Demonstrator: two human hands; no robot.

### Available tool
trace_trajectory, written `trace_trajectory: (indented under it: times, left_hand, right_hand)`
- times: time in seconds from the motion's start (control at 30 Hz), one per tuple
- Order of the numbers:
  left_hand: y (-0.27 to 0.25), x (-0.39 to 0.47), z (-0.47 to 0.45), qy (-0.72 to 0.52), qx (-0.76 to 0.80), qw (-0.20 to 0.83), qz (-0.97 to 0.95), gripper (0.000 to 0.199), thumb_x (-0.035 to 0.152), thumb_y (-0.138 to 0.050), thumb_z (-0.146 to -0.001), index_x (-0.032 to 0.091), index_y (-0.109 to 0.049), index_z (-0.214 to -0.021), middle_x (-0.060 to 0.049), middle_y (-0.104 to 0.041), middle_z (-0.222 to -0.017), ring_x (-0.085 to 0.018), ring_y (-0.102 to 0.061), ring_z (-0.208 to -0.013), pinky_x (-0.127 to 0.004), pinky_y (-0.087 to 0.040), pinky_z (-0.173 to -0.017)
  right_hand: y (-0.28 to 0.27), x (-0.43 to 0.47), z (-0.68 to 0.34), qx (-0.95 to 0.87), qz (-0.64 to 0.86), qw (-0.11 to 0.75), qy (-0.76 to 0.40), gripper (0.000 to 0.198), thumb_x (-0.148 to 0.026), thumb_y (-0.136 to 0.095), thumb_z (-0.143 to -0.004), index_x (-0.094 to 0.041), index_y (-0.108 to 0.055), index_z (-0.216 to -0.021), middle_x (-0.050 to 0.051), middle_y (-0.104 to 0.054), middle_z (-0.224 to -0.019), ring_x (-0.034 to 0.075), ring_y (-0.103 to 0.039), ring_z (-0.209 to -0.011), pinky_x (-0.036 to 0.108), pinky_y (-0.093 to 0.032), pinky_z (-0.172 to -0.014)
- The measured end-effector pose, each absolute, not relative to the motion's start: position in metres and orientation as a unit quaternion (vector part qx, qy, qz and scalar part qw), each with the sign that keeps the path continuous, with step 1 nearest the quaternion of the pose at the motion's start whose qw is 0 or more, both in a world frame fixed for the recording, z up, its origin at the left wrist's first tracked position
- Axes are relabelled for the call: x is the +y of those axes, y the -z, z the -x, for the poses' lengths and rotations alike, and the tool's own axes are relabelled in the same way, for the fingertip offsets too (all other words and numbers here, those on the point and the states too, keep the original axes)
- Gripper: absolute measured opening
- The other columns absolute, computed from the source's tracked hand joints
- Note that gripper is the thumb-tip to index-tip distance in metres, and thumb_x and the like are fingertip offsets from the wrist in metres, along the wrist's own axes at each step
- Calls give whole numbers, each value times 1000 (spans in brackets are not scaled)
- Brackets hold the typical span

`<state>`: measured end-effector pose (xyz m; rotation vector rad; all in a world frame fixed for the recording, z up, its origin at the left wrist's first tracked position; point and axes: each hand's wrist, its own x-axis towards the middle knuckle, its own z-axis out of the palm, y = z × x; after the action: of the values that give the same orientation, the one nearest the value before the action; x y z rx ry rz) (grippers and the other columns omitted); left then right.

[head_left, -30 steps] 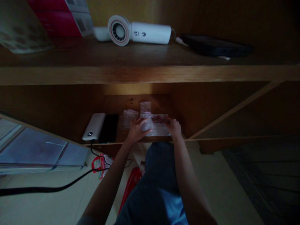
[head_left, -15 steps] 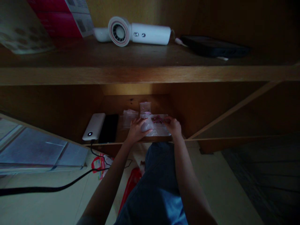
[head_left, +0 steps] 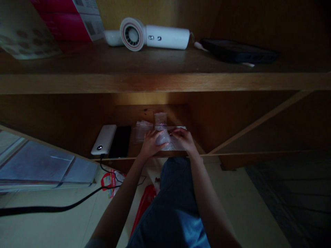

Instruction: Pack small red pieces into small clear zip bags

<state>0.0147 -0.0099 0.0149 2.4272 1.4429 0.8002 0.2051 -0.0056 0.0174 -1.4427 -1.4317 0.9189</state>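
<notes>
- Closest to my camera, upper shelf (head_left: 165, 82): white handheld fan (head_left: 168, 36) lying flat, dark phone (head_left: 238, 51) to its right, pink box (head_left: 64, 26) and spotted cup (head_left: 27, 39) to its left.
- Then blue trousers (head_left: 173, 210), below and between the forearms.
- Lower shelf, left hand (head_left: 150, 142): I see thumb and fingers spread wide, resting on a clear bag (head_left: 162, 137).
- Right hand (head_left: 184, 137): fingertips narrow, bunched at the dark reddish beads (head_left: 170, 131); can't tell from here if any are pinched.
- Beads sit on the white sheet (head_left: 176, 146), between the two hands, mostly hidden by the right fingers.
- Small bag (head_left: 160, 119) with tiny pinkish bits just behind the sheet; clear bags (head_left: 142, 130) overlapping beside the left hand.
- Farther left: black slab (head_left: 120, 141), then white power bank (head_left: 104, 138) with black cable (head_left: 102, 162) plugged in.
- Farthest, floor: bright packet (head_left: 111, 182), red item (head_left: 145, 201); I can't identify either.
</notes>
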Motion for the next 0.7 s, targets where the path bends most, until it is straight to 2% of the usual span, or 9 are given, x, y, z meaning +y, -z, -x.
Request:
trace_trajectory:
  times: [0.27, 0.5, 0.6, 0.7]
  left_hand:
    - [-16, -10, -14, -272, 490, 98, -822, 54, 53, -61, -72, 25, -51, -118, -5, -60, -105, -25, -51, -102, -40, -37, -89]
    - [-14, -9, -14, -297, 493, 92, -813, 59, 52, -62, -72, 21, -50, -121, -8, -59, -110, -26, -51, -101, -41, -38, -87]
    - [-13, -8, -13, -320, 482, 111, -808, 63, 50, -64, -70, 21, -48, -123, -9, -60, -110, -26, -51, -103, -42, -38, -89]
    - [-11, -8, -12, -366, 469, 184, -782, 64, 46, -66, -71, 21, -46, -126, -8, -61, -106, -22, -55, -96, -37, -42, -85]
  right_hand:
    - [-33, -13, -194, -621, 527, 423, -397, 22, -36, -49, -80, -18, -62, -79, 2, -64, -80, 14, -58, -77, 25, -44, -73]
    - [-37, -20, -194, -667, 474, 387, -425, 13, -31, -58, -75, -18, -61, -76, 2, -63, -78, 14, -56, -75, 26, -42, -70]
    - [-34, -18, -195, -655, 472, 419, -415, 10, -28, -57, -76, -19, -60, -74, 1, -61, -74, 15, -55, -72, 27, -42, -69]
    - [-32, -14, -197, -621, 474, 472, -409, 9, -28, -58, -73, -20, -58, -75, 1, -60, -73, 15, -55, -70, 28, -42, -68]
